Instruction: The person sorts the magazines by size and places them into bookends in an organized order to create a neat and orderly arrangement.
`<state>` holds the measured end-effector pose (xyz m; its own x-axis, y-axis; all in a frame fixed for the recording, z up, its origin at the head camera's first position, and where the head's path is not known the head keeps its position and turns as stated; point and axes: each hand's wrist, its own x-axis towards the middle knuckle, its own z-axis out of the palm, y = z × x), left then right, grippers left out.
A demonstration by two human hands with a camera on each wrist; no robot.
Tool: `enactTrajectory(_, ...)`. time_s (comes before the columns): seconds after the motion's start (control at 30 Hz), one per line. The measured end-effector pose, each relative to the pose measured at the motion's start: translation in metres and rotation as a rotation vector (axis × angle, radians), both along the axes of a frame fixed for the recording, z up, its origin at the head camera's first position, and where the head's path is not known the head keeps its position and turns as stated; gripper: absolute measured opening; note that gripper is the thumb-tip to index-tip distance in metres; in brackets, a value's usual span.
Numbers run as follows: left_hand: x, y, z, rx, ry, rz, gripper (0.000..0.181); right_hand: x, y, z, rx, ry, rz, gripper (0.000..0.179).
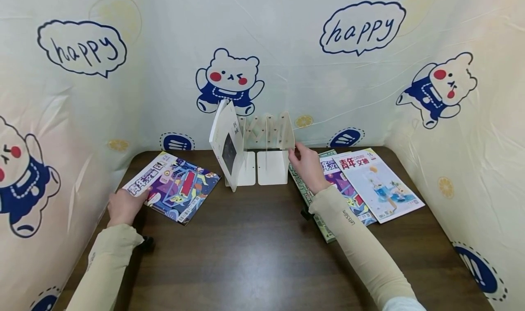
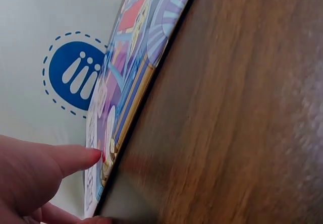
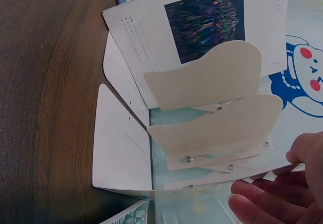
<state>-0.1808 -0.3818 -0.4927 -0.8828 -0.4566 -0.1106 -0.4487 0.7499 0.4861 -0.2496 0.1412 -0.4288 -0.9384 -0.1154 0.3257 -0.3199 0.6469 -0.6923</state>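
At the left, my left hand pinches the near-left edge of a colourful magazine, which lies on the table. Its thumb is on the cover in the left wrist view; the fingers below are partly hidden. My right hand grips the right end panel of a cream folding book rack, thumb and fingers on either side of the panel's edge in the right wrist view. Against the rack's left side stands a white book with a dark square picture, slightly tilted.
Right of the rack, several magazines overlap: a white one with a beach picture, a purple one and a green one beneath my right forearm. A patterned cloth hangs behind and beside the brown table.
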Motion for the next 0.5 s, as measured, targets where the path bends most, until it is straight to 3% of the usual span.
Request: enactTrajectory(0.5, -0.0083, -0.0093, 0.0059, 0.047, -0.1, -0.01, 0.097, -0.0009, 0.0006, -0.002, -0.001, 0.01, 0.001, 0.035)
